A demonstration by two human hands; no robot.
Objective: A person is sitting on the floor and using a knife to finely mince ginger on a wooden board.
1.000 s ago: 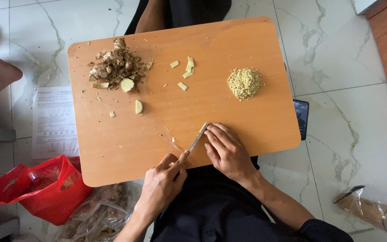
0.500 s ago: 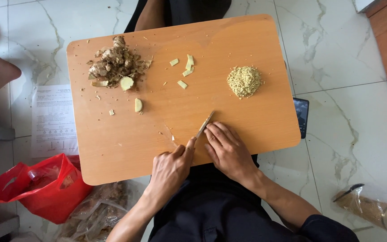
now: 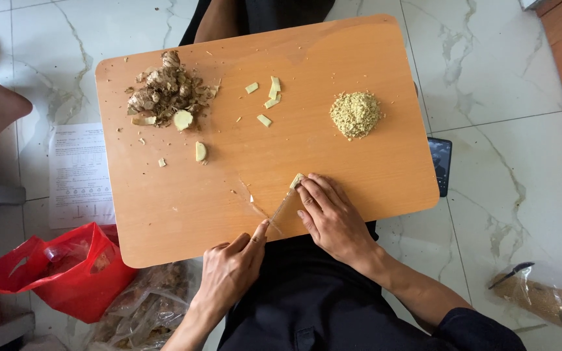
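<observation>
Wooden desk (image 3: 359, 162) on marble floor. Left hand (image 3: 232, 266) closed round knife (image 3: 282, 208), blade angled toward 1 o'clock. Right hand (image 3: 333, 218) at blade's 3 o'clock, fingers curled, pinning pale ginger piece (image 3: 297, 180) at knife tip. Minced ginger pile (image 3: 356, 114) at 1 o'clock of hands; slices (image 3: 268, 97) at 12; peel heap (image 3: 164, 94) at 10. Red bag (image 3: 60, 270) on floor at 9.

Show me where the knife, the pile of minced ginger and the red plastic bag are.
knife (image 3: 282, 208), head view, middle of the blade.
pile of minced ginger (image 3: 356, 114), head view, centre of the heap.
red plastic bag (image 3: 102, 279), head view, its right side wall.
</observation>
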